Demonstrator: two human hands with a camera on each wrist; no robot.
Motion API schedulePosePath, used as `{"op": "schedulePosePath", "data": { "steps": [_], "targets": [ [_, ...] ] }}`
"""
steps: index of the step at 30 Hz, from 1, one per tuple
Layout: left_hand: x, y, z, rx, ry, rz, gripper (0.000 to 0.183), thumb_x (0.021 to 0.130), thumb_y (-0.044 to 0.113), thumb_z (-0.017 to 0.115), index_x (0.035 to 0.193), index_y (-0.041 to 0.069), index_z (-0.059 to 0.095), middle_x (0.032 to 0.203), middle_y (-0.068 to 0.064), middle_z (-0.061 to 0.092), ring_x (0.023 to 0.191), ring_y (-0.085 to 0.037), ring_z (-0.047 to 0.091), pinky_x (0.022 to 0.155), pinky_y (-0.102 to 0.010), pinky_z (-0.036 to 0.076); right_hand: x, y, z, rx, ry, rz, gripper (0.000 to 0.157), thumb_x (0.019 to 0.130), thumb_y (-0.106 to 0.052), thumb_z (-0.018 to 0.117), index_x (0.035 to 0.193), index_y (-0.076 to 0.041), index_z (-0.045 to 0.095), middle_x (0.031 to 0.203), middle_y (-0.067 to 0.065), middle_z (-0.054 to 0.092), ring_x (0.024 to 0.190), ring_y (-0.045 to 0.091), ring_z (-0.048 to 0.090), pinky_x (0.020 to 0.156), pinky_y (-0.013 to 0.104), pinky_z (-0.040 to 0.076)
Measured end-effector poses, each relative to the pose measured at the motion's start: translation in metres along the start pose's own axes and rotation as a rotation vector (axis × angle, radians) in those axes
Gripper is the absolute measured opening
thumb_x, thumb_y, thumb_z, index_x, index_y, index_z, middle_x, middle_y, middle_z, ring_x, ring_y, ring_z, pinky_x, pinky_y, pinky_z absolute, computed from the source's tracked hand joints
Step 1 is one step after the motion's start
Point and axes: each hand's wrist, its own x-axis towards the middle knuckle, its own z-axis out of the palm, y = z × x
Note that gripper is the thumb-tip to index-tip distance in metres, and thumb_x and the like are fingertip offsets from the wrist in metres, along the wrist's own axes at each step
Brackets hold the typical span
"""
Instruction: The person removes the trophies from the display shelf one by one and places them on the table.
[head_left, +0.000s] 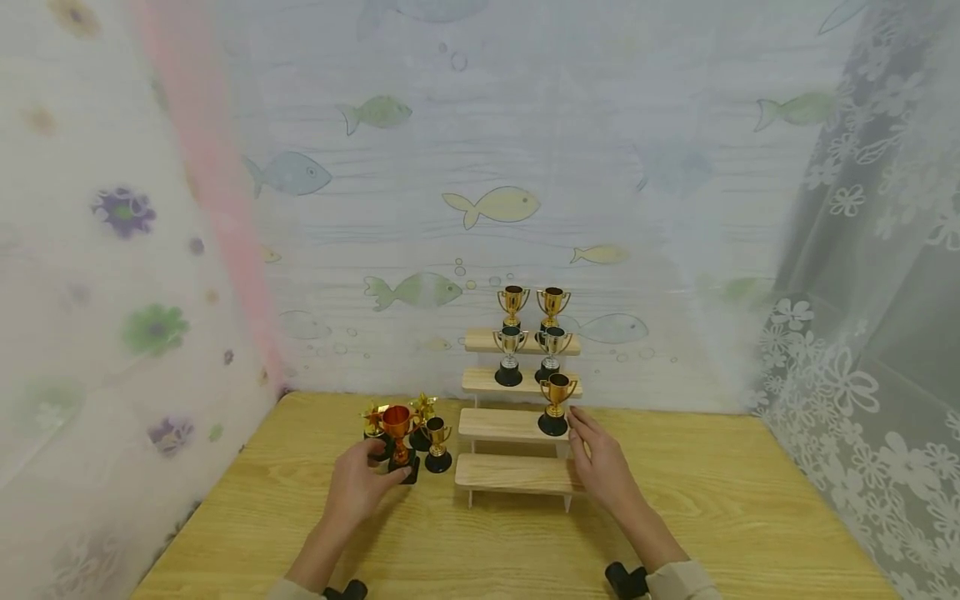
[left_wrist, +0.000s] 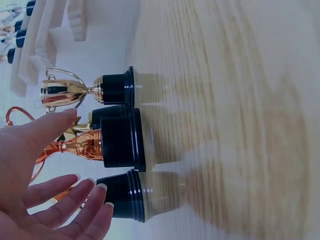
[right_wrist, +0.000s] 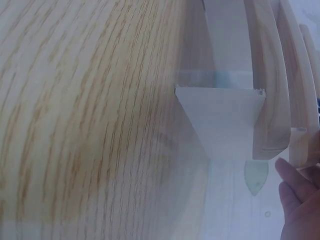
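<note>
On the table at left, my left hand (head_left: pixel 356 482) is around a red-copper trophy cup (head_left: pixel 397 423). In the left wrist view its thumb and spread fingers lie on either side of the cup, whose black base (left_wrist: pixel 121 141) is on the table. Close by stand a small gold trophy cup (head_left: pixel 438 439) and two gold star trophies (head_left: pixel 424 407). My right hand (head_left: pixel 603 468) is at the right end of a stepped wooden stand (head_left: pixel 495 425), fingers extended beside a gold trophy cup (head_left: pixel 555 400) on its second step from the front. The right wrist view shows fingertips right at a step's end.
Two silver trophy cups (head_left: pixel 509 354) stand on the third step and two gold ones (head_left: pixel 512 307) on the top. White supports (right_wrist: pixel 225 120) hold up the steps. Printed curtains (head_left: pixel 637 208) hang behind and beside the wooden table (head_left: pixel 712 508).
</note>
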Motion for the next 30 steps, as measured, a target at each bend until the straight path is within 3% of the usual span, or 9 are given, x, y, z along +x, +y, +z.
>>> {"op": "schedulePosePath", "data": {
  "steps": [10,21,24,30],
  "targets": [
    [-0.009,0.016,0.003,-0.029,0.027,0.119,0.034,0.084,0.017,0.086,0.109,0.0,0.072,0.099,-0.011,0.072,0.09,-0.028,0.068,0.08,-0.044,0.058,0.0,0.001,0.0,0.001,0.002,0.005,0.038,0.108,-0.009,0.048,0.14,0.012,0.054,0.151,0.026,0.048,0.137,0.046,0.047,0.106,0.06,0.043],
    [-0.015,0.034,0.015,-0.069,0.012,0.228,0.031,0.085,0.017,0.085,0.112,0.005,0.073,0.1,-0.003,0.071,0.087,-0.015,0.065,0.08,-0.036,0.058,0.0,0.002,0.001,0.003,0.018,-0.019,0.037,0.107,-0.006,0.05,0.137,0.014,0.056,0.149,0.027,0.049,0.135,0.047,0.049,0.105,0.06,0.045],
    [-0.015,0.038,0.018,-0.083,0.005,0.252,0.033,0.085,0.018,0.086,0.113,0.005,0.073,0.099,-0.001,0.071,0.086,-0.016,0.065,0.079,-0.036,0.058,0.0,0.002,0.001,0.004,0.017,-0.016,0.037,0.107,-0.007,0.05,0.138,0.014,0.055,0.149,0.027,0.049,0.135,0.047,0.049,0.105,0.06,0.044],
    [-0.015,0.045,0.023,-0.138,-0.024,0.251,0.041,0.085,0.015,0.085,0.121,0.003,0.07,0.111,-0.011,0.071,0.094,-0.026,0.067,0.082,-0.043,0.058,0.0,0.002,0.001,0.005,0.012,-0.012,0.037,0.108,-0.008,0.049,0.138,0.013,0.055,0.15,0.027,0.049,0.136,0.047,0.048,0.105,0.06,0.044]
  ]
}}
